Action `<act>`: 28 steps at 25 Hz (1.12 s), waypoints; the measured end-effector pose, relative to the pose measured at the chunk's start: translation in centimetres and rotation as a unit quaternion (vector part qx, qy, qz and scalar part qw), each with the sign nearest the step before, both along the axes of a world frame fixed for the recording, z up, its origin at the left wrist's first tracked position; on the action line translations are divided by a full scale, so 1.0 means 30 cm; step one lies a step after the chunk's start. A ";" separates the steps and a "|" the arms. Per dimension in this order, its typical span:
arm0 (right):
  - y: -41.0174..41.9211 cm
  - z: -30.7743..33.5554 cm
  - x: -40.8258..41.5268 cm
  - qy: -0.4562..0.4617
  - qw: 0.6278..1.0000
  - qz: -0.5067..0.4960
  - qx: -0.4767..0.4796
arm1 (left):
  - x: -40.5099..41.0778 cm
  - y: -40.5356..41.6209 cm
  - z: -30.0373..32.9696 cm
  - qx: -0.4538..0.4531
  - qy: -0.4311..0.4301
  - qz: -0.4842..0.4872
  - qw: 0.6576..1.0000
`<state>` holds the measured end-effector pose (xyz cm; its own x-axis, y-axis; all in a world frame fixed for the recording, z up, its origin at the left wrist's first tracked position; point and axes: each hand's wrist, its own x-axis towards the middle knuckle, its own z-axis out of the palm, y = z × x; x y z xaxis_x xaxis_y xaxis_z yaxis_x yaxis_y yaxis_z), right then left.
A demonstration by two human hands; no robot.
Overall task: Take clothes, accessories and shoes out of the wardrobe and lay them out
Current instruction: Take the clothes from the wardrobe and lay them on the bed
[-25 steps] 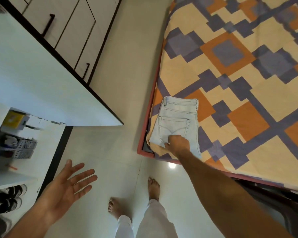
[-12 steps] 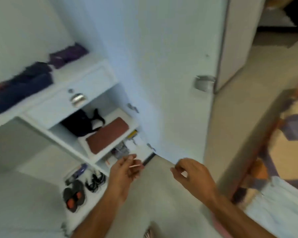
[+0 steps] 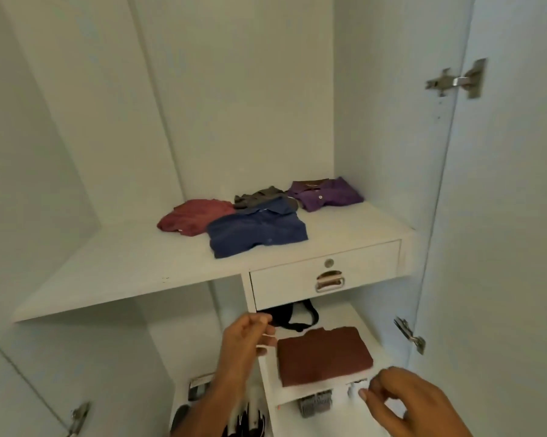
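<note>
I face the open white wardrobe. On its wide shelf (image 3: 133, 266) lie folded shirts: a blue one (image 3: 256, 230) in front, a maroon one (image 3: 195, 217) to its left, a grey one (image 3: 256, 197) behind, a purple one (image 3: 324, 193) at the right. On a lower shelf (image 3: 272, 383) rests a folded brown garment (image 3: 324, 356), with a black strapped bag (image 3: 294, 315) behind it. My left hand (image 3: 245, 340) hovers just left of the brown garment, fingers loosely curled, holding nothing. My right hand (image 3: 404, 400) floats at that shelf's front right, fingers curled, empty.
A shut drawer (image 3: 325, 275) with a metal pull sits under the wide shelf. The open door (image 3: 502, 216) stands at the right with hinges. Dark shoes (image 3: 250, 421) and a grey basket (image 3: 314, 405) sit at the bottom.
I have turned from the bed, where my right hand left the folded light jeans, to the wardrobe. Both hands have risen empty toward the lower shelf.
</note>
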<state>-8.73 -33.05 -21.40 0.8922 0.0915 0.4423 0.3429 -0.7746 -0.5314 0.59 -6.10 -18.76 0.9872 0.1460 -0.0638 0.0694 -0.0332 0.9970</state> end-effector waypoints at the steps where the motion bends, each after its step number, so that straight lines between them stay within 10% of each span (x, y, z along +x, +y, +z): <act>1: 0.035 0.021 0.069 0.004 1.000 0.011 0.000 | 0.065 0.045 0.027 0.030 -0.028 -0.006 0.999; 10: 0.195 0.210 0.477 -0.023 0.997 0.078 -0.015 | 0.532 0.091 0.221 0.352 -0.306 -0.026 0.884; 16: 0.088 0.330 0.820 -0.047 0.997 0.046 -0.029 | 0.802 0.076 0.185 0.620 -0.241 -0.051 0.745; 28: -0.128 0.406 1.739 0.070 0.950 -0.070 -0.296 | 0.867 0.088 0.150 0.613 -0.215 0.027 0.760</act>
